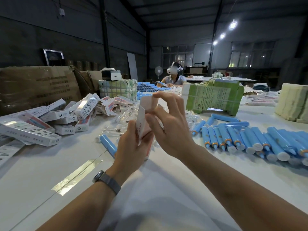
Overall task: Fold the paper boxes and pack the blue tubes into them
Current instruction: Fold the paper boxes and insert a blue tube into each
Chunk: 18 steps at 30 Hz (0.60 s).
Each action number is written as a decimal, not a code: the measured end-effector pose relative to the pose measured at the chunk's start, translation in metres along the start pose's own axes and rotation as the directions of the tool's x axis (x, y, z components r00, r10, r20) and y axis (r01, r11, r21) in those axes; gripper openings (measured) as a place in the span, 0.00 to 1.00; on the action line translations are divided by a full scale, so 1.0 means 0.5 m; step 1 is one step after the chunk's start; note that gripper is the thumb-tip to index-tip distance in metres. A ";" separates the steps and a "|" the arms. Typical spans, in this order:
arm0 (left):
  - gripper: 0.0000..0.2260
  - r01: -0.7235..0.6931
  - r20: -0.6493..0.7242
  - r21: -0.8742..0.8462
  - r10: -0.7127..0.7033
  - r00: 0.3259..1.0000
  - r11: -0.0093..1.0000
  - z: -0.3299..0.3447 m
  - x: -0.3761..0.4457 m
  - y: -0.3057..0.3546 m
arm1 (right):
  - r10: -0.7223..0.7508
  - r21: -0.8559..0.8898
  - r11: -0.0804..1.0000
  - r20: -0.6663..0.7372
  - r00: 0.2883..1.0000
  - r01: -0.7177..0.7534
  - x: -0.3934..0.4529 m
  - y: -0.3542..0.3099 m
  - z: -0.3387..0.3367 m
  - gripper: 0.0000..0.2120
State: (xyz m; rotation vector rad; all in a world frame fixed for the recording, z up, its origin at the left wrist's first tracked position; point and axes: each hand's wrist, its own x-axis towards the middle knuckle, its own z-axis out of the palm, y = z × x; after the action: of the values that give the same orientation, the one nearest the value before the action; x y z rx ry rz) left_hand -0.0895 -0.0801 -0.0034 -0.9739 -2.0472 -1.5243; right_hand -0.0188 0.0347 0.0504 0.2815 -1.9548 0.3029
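Left hand [131, 147] at frame centre with fingers curled tight around the lower part of a box [146, 117], right hand [170, 129] pinching its top flap, fingers bent, tubes [246, 139] on desk [150, 189] at right.

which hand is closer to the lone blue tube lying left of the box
Left. The left hand sits just right of the lone tube, gripping the box; the right hand is farther right.
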 end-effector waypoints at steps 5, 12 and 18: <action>0.14 0.009 -0.032 -0.019 -0.009 0.999 1.000 0.004 0.004 -0.013 | 0.032 0.010 0.999 0.028 0.999 -0.032 0.005 -0.006 0.005 0.18; 0.14 0.056 -0.246 0.026 -0.048 0.968 0.998 0.002 0.019 -0.044 | 0.453 0.221 0.857 0.103 0.885 -0.465 0.013 0.104 0.023 0.06; 0.16 0.038 -0.284 0.050 -0.022 0.959 0.998 0.008 0.021 -0.052 | 0.605 -0.337 0.796 0.481 0.635 -0.503 0.001 0.194 0.138 0.21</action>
State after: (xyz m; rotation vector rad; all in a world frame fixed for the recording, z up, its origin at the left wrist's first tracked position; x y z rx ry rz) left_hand -0.1155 -0.0774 -0.0149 -0.6623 -1.8966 -1.5163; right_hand -0.1108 0.1022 0.0167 -0.4306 -2.6312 0.4861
